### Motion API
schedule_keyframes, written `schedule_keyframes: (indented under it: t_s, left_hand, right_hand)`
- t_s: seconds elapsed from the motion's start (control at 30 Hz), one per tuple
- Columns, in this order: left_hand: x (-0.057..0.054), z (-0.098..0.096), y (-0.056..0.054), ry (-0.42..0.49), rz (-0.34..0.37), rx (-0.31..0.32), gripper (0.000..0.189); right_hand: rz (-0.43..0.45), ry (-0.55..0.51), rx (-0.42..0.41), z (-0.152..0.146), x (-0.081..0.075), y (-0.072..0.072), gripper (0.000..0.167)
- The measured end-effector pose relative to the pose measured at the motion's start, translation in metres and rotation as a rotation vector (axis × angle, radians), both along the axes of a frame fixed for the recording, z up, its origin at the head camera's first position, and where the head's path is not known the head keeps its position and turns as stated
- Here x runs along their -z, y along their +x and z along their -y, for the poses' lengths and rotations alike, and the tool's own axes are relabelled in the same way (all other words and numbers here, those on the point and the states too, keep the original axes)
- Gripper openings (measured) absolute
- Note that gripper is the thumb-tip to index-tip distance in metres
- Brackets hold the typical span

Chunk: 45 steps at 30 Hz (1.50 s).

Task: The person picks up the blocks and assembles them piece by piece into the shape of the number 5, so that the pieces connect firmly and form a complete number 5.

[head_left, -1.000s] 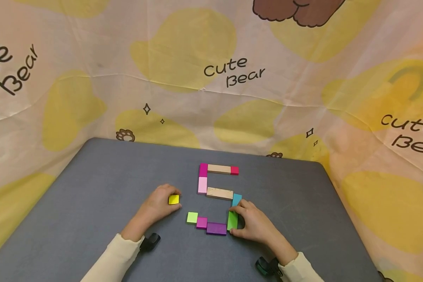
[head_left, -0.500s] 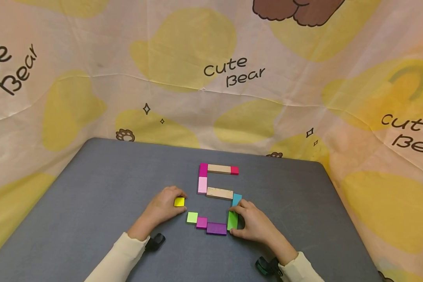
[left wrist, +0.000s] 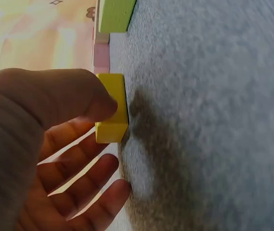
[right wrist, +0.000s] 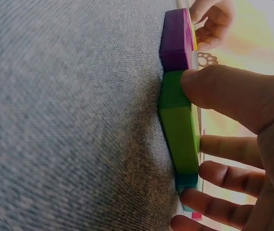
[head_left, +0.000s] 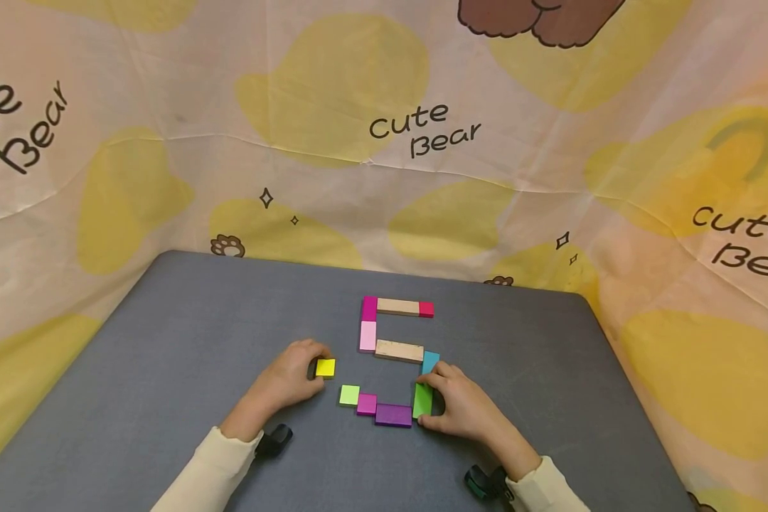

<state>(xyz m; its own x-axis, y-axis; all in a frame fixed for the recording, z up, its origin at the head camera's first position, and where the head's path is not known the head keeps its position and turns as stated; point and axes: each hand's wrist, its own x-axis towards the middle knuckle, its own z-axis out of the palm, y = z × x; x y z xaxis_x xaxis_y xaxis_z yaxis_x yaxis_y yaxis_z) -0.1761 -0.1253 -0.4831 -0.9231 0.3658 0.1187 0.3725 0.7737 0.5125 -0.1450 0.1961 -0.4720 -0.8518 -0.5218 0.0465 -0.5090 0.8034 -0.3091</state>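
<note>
Beside a yellow block [head_left: 326, 368], my left hand [head_left: 288, 373] has its thumb and fingers parted, drawn back to the block's left side. In the left wrist view the thumb overlaps the yellow block [left wrist: 112, 108], and the other fingers are spread loosely behind it. My right hand [head_left: 464, 404] holds a green block [head_left: 422, 401] by its two ends, thumb at the near end. A blue block [head_left: 430, 363] touches its far end. To its left lie a purple block [head_left: 393, 415], a magenta block [head_left: 367, 404] and a light green block [head_left: 349, 395].
Farther back, two plain wooden blocks [head_left: 400, 351], a pink block [head_left: 368, 336], another magenta block [head_left: 369, 308] and a red block [head_left: 426, 309] continue the winding line. The grey table [head_left: 166, 341] meets a printed cloth [head_left: 333, 92] at the back and sides.
The yellow block has moved right and slightly nearer, then stayed put. My left hand moved right with it, then drew back left and let go. My right hand has kept its place.
</note>
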Motion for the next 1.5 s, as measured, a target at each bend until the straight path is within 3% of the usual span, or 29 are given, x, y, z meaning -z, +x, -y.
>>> schedule_keyframes:
  t_s: [0.33, 0.53, 1.13, 1.5]
  left_hand:
    - [-0.003, -0.003, 0.0, -0.048, 0.029, 0.023, 0.028]
    - [-0.005, -0.008, 0.002, -0.053, 0.069, 0.002, 0.029]
    - [-0.004, -0.01, 0.004, -0.045, -0.014, 0.091, 0.026]
    - [-0.005, -0.012, 0.007, -0.045, 0.017, 0.092, 0.026]
  right_hand:
    - [-0.001, 0.004, -0.01, -0.001, 0.0, 0.0, 0.053]
    - [-0.008, 0.007, -0.012, 0.0, -0.001, -0.001, 0.053]
    - [0.031, 0.003, -0.022, 0.0, -0.004, -0.001, 0.055]
    - [0.016, 0.017, -0.017, 0.0, -0.002, 0.001, 0.055]
